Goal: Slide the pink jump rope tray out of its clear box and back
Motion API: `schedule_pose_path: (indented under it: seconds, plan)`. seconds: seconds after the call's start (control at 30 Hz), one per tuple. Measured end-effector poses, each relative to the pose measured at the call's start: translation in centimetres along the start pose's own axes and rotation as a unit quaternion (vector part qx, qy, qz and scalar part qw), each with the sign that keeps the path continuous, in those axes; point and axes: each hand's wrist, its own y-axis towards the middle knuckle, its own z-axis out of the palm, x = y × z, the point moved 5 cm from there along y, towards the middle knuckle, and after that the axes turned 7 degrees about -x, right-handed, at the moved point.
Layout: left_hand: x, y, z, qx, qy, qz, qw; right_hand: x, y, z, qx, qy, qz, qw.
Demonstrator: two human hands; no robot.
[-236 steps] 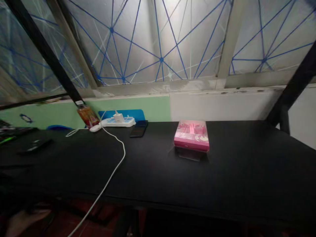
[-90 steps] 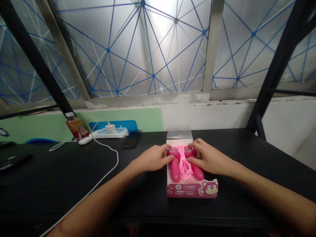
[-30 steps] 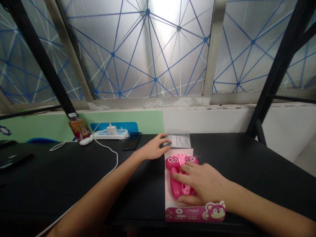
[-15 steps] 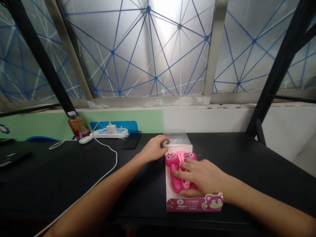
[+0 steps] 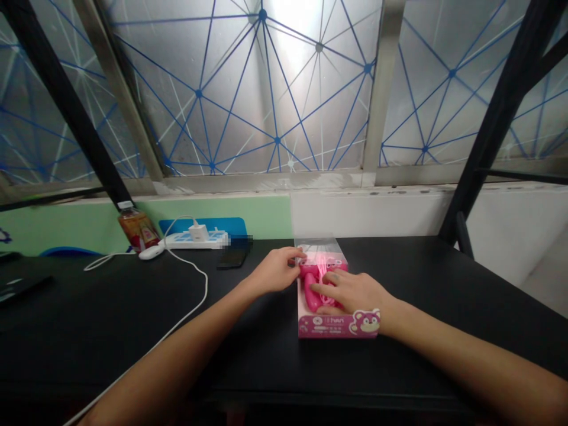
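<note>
A pink tray with a cartoon bear on its front panel lies on the black table. In it is a pink jump rope with its cord bundled between the handles. A clear plastic cover surrounds the far end of the tray and the handle tops. My left hand has its fingers closed on the cover's left edge. My right hand lies over the rope with fingers spread, partly hiding the cord and the right handle.
On the black table, a white cable runs along the left. Further back stand a bottle, a white power strip and a dark phone. Black metal posts rise at both sides before the window.
The tray and rope have moved away from me, further into the clear cover, with my right hand moving along. My left hand has stayed nearly in place at the cover.
</note>
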Motion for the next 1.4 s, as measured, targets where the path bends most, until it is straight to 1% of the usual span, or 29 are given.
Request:
schedule_pose_path:
  seconds: [0.1,0.17,0.2,0.27,0.3,0.37,0.43,0.5,0.7,0.83,0.9,1.0,1.07,1.17,1.23,1.3,1.33,1.4]
  plan:
    - [-0.9,-0.5,0.3,0.006,0.008,0.018,1.000,-0.7,0.7,0.7,-0.030,-0.060,-0.003,0.998]
    - [-1.0,-0.7,0.4,-0.001,0.004,0.016,1.000,-0.5,0.7,0.5,-0.061,-0.086,-0.017,0.994]
    - [-1.0,-0.7,0.3,-0.006,0.001,0.014,1.000,-0.2,0.6,0.2,-0.073,-0.083,-0.026,0.994]
    - [-0.8,-0.7,0.2,-0.009,-0.003,0.015,1.000,0.9,0.1,-0.6,-0.075,-0.030,-0.048,0.996]
    - [-0.7,-0.7,0.2,-0.008,-0.004,0.016,1.000,1.6,-0.2,-1.0,-0.058,0.024,-0.067,0.996]
    - [-0.5,-0.7,0.0,-0.005,-0.008,0.013,1.000,3.0,-1.0,-1.5,0.014,0.161,-0.106,0.981]
    - [-0.4,-0.7,0.0,-0.003,-0.012,0.008,1.000,3.5,-1.6,-2.2,0.046,0.213,-0.094,0.971]
    - [-0.4,-0.7,0.0,-0.002,-0.012,0.004,1.000,3.4,-1.8,-2.4,0.060,0.220,-0.066,0.971]
    - [-1.1,-0.8,-0.1,0.005,0.013,0.016,1.000,1.6,-1.5,-1.7,0.076,0.187,-0.006,0.979]
    - [-0.9,-1.0,-0.2,0.000,0.018,0.016,1.000,0.5,-1.9,-1.9,0.069,0.238,-0.012,0.969]
    - [-0.5,-1.1,-0.1,0.000,0.007,0.017,1.000,-0.5,-2.0,-2.1,0.040,0.257,0.005,0.966]
    - [0.0,-1.0,0.1,0.011,-0.033,0.023,0.999,-2.9,-2.1,-1.7,-0.049,0.228,0.080,0.969]
    - [0.1,-1.0,0.1,0.020,-0.047,0.021,0.998,-4.1,-2.2,-0.9,-0.097,0.209,0.116,0.966]
    - [-0.2,-1.1,-0.1,0.042,-0.034,0.024,0.998,-5.3,-2.3,0.9,-0.108,0.199,0.142,0.964]
    - [-0.6,-1.4,-0.2,0.065,-0.017,0.046,0.997,-5.9,-2.3,1.6,-0.120,0.193,0.163,0.960]
    - [-0.8,-1.7,-0.2,0.078,0.007,0.069,0.995,-6.5,-2.4,1.7,-0.136,0.183,0.184,0.956]
    - [-0.9,-1.8,-0.2,0.075,0.017,0.077,0.994,-6.6,-2.3,1.7,-0.139,0.182,0.189,0.955]
    - [-0.7,-1.8,-0.1,0.058,0.029,0.086,0.994,-6.7,-2.3,1.6,-0.123,0.192,0.185,0.956]
